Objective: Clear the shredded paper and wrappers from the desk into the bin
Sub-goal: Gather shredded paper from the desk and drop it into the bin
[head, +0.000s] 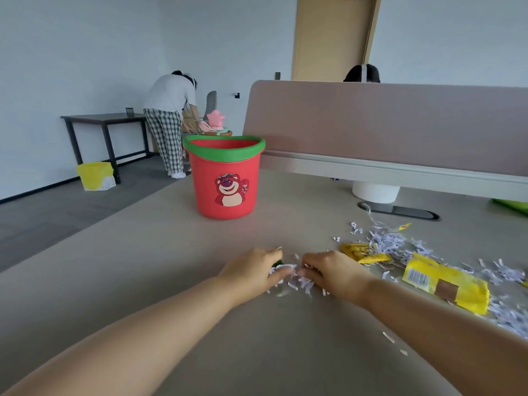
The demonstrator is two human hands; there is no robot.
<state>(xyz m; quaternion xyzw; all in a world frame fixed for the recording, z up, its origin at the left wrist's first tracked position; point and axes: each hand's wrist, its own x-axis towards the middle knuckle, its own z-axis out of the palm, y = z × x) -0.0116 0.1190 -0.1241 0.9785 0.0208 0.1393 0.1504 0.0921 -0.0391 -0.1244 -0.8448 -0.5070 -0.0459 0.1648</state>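
A red bin [225, 178] with a green rim and a bear picture stands upright on the grey desk [143, 267], beyond my hands. My left hand [253, 271] and my right hand [333, 272] rest on the desk with fingers curled around a small heap of white shredded paper [294, 278] between them. A green scrap [277, 263] peeks out under my left fingers. More shredded paper [388, 241] lies to the right, mixed with a crumpled yellow wrapper [363, 252] and a larger yellow wrapper [445, 284].
A pink-grey divider panel [385, 124] runs along the desk's far edge. A white cylinder [375, 192], a dark cable slot [400, 210] and a green object [514, 205] sit at the right. One person bends by a dark table [105, 119]; another sits behind the divider.
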